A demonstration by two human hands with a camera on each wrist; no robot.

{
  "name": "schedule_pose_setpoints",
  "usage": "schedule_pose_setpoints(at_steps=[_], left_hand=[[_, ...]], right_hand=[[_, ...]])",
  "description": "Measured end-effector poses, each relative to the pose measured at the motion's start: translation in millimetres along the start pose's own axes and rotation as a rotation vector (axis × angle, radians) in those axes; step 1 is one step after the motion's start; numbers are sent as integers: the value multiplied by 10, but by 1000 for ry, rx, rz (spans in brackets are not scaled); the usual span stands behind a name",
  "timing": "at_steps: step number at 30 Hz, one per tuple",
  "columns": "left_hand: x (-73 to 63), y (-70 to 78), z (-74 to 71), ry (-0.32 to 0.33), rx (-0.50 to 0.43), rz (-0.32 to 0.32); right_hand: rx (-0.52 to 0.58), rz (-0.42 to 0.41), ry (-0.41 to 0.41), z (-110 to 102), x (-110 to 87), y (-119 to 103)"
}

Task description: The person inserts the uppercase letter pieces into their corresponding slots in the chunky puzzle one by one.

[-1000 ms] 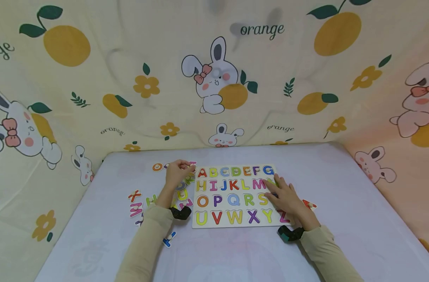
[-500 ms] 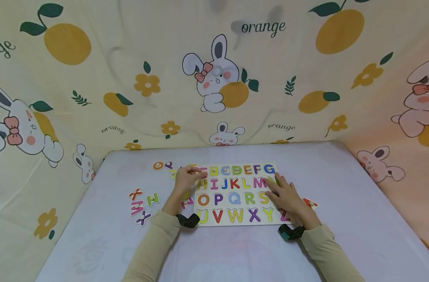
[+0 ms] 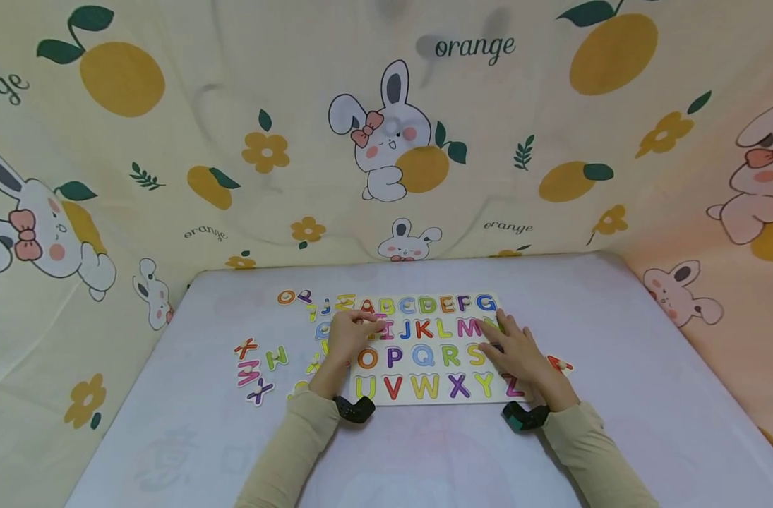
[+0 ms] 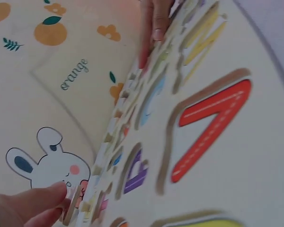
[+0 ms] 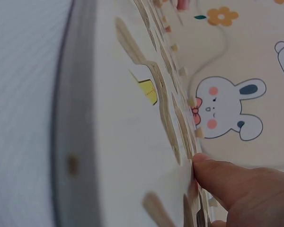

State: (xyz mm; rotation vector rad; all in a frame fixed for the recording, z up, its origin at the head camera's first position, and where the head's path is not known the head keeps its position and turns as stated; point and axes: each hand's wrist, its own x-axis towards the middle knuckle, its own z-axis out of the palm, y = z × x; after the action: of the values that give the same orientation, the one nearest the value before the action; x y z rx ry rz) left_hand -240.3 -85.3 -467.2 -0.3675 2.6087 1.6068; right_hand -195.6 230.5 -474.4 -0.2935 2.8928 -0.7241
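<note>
A white alphabet puzzle board (image 3: 440, 372) lies on the table, with rows of coloured letters; knobbed pieces sit along its top row. My left hand (image 3: 346, 337) pinches a pink letter piece (image 3: 380, 318), shaped like an I, close over the printed pink I in the second row. In the left wrist view the piece (image 4: 74, 204) shows edge-on between thumb and fingers of the left hand (image 4: 31, 204). With fingers spread, my right hand (image 3: 516, 355) rests on the board's right side by M and S, hiding part of the letters there. Its fingertip touches the board (image 5: 118, 189) in the right wrist view.
Loose knobbed letters lie left of the board, among them a red X (image 3: 246, 348), a pink M (image 3: 248, 372), a purple X (image 3: 260, 391), a green H (image 3: 276, 358) and an orange O (image 3: 286, 297). A red piece (image 3: 559, 363) lies to the right. A patterned cloth (image 3: 272, 212) stands behind.
My left hand has carried the pink letter from beside the board's upper left corner, past the A, right and nearer to the second row. The right hand stays in place.
</note>
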Motion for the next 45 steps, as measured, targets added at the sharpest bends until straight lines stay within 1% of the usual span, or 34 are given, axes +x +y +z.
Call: schedule_pose_setpoints(at_steps=[4,9,13,17,25,31,34,37,40,42,45], left_hand=[[-35,-5,42,-1,32,-3],[-62,-36,90,-15,44,-7],[-71,-39,123,4,81,1],[-72,-28,143,24,128,-8],[-83,-22,149,68,221,37],[-85,-24,157,80,258,70],[-84,-21,163,79,264,73],[-86,-12,155,58,239,48],[-76,-15,120,46,214,46],[-63,-21,75,47,176,60],[-19,-43,-24,83,142,126]], right_hand=[[2,-2,-1,-10,0,-2],[-10,-2,6,4,3,-1],[-16,0,10,14,5,4],[-15,2,9,15,7,10],[-11,-3,5,7,17,13],[0,2,6,7,11,4],[1,4,6,4,10,-6],[-3,5,5,-1,9,-11],[-6,8,3,-4,8,-14],[-8,8,2,-4,9,-14],[-8,7,1,0,8,-11]])
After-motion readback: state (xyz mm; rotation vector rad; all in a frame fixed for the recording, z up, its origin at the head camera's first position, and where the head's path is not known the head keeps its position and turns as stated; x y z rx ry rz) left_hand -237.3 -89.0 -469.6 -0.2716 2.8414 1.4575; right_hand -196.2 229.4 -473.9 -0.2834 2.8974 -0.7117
